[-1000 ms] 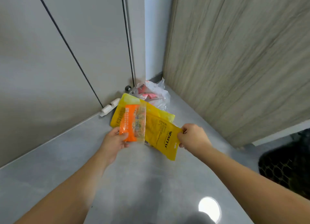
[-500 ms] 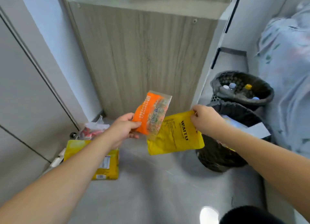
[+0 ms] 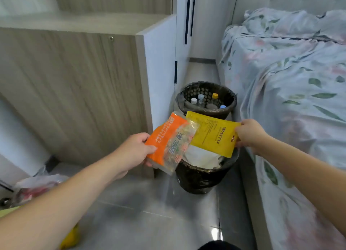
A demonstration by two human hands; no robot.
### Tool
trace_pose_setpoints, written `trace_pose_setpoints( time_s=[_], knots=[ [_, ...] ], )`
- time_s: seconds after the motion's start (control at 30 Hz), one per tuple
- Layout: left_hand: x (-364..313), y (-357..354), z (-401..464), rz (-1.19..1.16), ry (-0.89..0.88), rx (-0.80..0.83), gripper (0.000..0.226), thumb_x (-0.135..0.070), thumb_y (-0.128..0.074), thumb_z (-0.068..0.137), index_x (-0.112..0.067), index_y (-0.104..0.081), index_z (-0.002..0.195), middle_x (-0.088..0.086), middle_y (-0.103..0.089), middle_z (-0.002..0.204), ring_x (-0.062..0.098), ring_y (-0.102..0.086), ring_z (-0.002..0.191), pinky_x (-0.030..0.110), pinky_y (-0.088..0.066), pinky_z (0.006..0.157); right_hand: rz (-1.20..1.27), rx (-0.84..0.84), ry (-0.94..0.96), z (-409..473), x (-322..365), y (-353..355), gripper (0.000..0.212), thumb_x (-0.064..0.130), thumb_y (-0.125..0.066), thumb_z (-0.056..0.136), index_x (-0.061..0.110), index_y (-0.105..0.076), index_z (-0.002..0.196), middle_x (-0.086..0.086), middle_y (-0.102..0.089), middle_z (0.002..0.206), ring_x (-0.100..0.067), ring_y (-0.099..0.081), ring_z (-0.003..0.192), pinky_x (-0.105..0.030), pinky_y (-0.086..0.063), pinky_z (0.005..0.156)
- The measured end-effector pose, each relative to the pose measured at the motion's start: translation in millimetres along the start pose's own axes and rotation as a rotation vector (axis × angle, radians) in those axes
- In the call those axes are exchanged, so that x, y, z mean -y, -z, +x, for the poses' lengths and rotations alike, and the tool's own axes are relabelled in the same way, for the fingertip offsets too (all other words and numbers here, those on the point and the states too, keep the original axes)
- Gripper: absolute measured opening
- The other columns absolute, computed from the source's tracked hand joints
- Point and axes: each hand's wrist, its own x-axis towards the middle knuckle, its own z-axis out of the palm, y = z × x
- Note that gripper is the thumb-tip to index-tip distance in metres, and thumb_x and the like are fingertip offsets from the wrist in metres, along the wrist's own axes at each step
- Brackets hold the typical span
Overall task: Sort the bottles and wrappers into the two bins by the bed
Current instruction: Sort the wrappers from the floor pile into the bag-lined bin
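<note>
Head view: left hand (image 3: 133, 152) pinches the orange wrapper (image 3: 168, 141) at the near bin (image 3: 202, 176) rim's left edge; right hand (image 3: 250, 134) pinches the yellow wrapper (image 3: 213, 135) above its mouth. Beyond it the far bin (image 3: 229, 98) holds bottles (image 3: 200, 99), tight against the bed (image 3: 292, 92).

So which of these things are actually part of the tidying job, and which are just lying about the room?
Part of the job:
- orange wrapper, held in left hand
- yellow wrapper, held in right hand
- near bin
- far bin, with bottles inside
- plastic bag on the floor

Just there:
- bed
- wooden cabinet
</note>
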Motion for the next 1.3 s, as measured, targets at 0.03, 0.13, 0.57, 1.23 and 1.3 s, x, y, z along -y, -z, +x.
trace_pose_setpoints(
  time_s=[0.03,0.13,0.57,1.23,1.3],
  knots=[
    [-6,-7,6,0.021,0.01,-0.007,0.009,-0.002,-0.054,0.095,-0.008,-0.059,0.091,0.012,-0.067,0.08,0.018,-0.063,0.054,0.028,-0.055,0.051,0.007,0.052,-0.022,7,-7,-5,0.018,-0.001,-0.048,0.091,0.009,-0.052,0.076,-0.016,-0.057,0.087,-0.021,-0.057,0.062,-0.029,-0.052,0.052],
    [-21,-33,29,0.162,0.035,-0.016,0.008,-0.006,-0.052,0.094,-0.01,-0.058,0.096,0.012,-0.067,0.083,0.024,-0.066,0.056,0.027,-0.054,0.047,-0.052,0.236,-0.061,23,-9,-17,0.005,0.004,-0.052,0.091,0.006,-0.055,0.088,-0.013,-0.058,0.089,-0.02,-0.056,0.067,-0.029,-0.052,0.062],
    [-13,-134,123,0.93,-0.066,0.007,0.031,-0.015,-0.054,0.088,-0.012,-0.046,0.117,0.013,-0.053,0.115,0.034,-0.056,0.105,0.042,-0.049,0.081,-0.974,0.304,0.341,14,-12,-30,0.022,0.009,-0.037,0.095,0.007,-0.053,0.111,-0.009,-0.051,0.119,-0.027,-0.048,0.104,-0.032,-0.042,0.086],
    [85,85,-13,0.856,-0.144,-0.2,0.036,-0.03,-0.05,0.097,-0.017,-0.05,0.13,0.007,-0.059,0.129,0.028,-0.054,0.118,0.039,-0.045,0.096,-0.532,0.409,0.684,-93,57,-162,0.058,0.021,-0.053,0.092,0.01,-0.033,0.146,-0.009,-0.036,0.149,-0.022,-0.032,0.139,-0.026,-0.024,0.112],
    [107,111,-24,0.856,-0.087,-0.262,0.035,-0.029,-0.052,0.096,-0.014,-0.051,0.128,0.011,-0.06,0.127,0.031,-0.055,0.118,0.039,-0.045,0.095,-0.55,0.467,0.736,-109,75,-198,0.059,0.02,-0.052,0.092,0.01,-0.031,0.147,-0.011,-0.035,0.15,-0.025,-0.032,0.139,-0.03,-0.026,0.113]
  ],
)
